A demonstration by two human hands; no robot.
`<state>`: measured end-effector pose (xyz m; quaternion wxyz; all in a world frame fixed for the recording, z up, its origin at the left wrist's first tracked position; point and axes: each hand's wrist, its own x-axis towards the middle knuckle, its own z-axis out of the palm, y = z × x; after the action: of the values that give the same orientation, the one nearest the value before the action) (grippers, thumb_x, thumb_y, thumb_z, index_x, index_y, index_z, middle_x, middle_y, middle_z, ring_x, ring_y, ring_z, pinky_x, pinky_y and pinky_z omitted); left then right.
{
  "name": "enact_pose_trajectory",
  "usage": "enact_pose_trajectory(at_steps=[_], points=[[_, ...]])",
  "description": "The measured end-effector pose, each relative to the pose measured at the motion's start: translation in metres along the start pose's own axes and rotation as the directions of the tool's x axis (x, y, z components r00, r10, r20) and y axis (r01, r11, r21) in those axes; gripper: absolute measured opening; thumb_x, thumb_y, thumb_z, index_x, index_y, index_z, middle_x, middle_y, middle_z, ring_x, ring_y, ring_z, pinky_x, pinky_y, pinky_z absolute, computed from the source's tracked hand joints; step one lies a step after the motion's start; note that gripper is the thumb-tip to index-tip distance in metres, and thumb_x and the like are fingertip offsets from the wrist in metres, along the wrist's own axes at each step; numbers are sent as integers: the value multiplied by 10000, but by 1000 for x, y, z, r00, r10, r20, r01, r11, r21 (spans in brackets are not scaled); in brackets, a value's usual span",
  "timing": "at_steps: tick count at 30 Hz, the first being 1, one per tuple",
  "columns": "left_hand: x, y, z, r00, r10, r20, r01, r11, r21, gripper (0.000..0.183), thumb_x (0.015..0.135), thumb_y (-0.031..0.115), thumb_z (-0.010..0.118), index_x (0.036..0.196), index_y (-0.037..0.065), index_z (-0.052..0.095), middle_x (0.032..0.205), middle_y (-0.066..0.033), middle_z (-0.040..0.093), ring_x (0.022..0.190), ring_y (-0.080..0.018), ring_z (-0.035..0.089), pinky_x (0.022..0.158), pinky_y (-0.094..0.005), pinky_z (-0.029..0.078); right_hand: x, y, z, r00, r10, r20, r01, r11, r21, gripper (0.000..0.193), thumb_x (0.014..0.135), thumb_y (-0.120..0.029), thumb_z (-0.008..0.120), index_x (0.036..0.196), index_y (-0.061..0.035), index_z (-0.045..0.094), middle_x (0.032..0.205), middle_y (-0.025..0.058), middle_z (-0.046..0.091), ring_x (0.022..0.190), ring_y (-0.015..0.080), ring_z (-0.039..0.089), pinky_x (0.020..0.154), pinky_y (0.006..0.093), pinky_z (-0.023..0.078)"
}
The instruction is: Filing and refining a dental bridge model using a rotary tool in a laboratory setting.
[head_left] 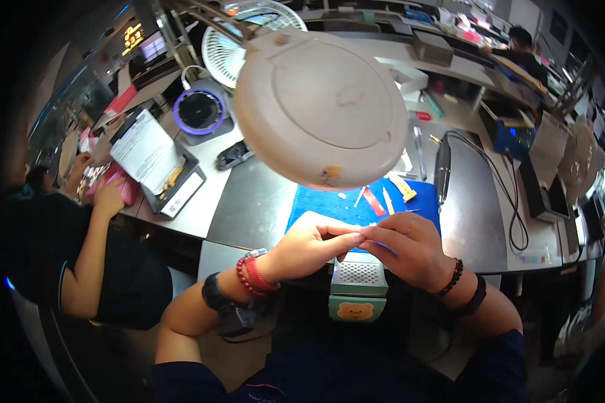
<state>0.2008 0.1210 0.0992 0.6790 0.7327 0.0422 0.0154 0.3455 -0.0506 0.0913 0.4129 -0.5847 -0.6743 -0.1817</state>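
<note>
I see the left hand (309, 243) and right hand (413, 252) meeting at the near edge of the blue mat (312, 205). Fingers on both are pinched closed, tips together — can't tell what's between them, too small and hidden. Green box (358, 307) with mesh top and bear face is just on the near side of the mat, below the hands. Red strip (374, 203) lies on the mat, yellow piece (404, 189) toward its far right. Black handpiece (443, 169) is by the mat's right edge. Lamp head (316, 107) hangs beyond the mat — blocks part of my view.
</note>
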Motion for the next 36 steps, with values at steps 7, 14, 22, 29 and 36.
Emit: enact_pose_trajectory(at_steps=[7,14,22,29,36], points=[[22,-5,-26,949,293,-116,-229,894,386,279,988,156,580,1215,38,692,754,-3,593,688,-46,477,607,-220,412,10,29,0,984,156,-86,-157,988,-6,126,791,-48,771,886,-44,689,796,55,653,694,209,650,595,314,506],[14,-30,-55,903,429,-33,-246,577,779,250,802,142,765,1021,31,718,914,-102,698,799,-207,682,714,-323,543,4,43,12,857,504,109,-515,825,235,122,811,9,734,926,-23,705,839,77,707,706,162,656,633,256,501],[17,-48,-48,927,366,86,-317,640,700,291,834,116,773,1098,42,675,975,-92,695,853,-226,680,750,-326,538,11,26,21,881,411,234,-441,893,89,168,770,-44,778,926,-67,722,873,61,654,839,259,609,729,355,497],[1,-67,-51,887,422,188,-394,477,786,330,846,122,767,1163,70,694,1040,-64,701,914,-196,679,760,-317,541,13,18,32,816,449,364,-526,838,145,129,771,-67,770,890,-36,728,914,84,698,897,290,618,826,380,480],[-4,-79,-51,894,382,233,-394,425,815,313,854,155,738,1163,118,702,1063,-47,698,919,-211,670,766,-346,541,12,19,34,798,473,374,-562,809,175,127,771,-48,760,891,-26,727,926,89,712,904,292,627,878,382,466]])
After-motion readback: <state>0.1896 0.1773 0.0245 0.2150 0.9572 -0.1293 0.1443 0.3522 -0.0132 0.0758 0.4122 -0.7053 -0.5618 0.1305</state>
